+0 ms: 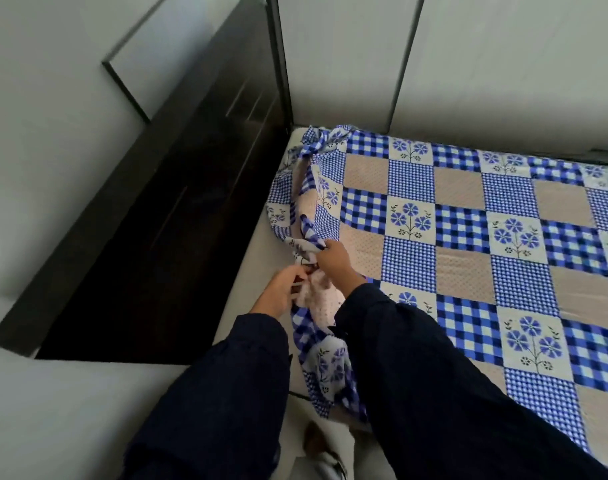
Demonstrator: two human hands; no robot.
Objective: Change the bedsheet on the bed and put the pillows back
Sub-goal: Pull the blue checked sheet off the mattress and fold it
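A blue, white and beige patchwork bedsheet with flower squares covers most of the mattress. Its head-end edge is bunched into a loose roll running from the far corner down toward me. My right hand is shut on that bunched edge near the middle of the head end. Just below and left of it, my left hand grips the same gathered fabric. Both arms wear dark sleeves. A strip of bare pale mattress shows along the headboard side. No pillows are in view.
A dark wooden headboard runs along the left of the bed. Pale wardrobe panels stand right behind the bed's far side. A framed mirror or panel hangs on the left wall. My foot shows on the floor below.
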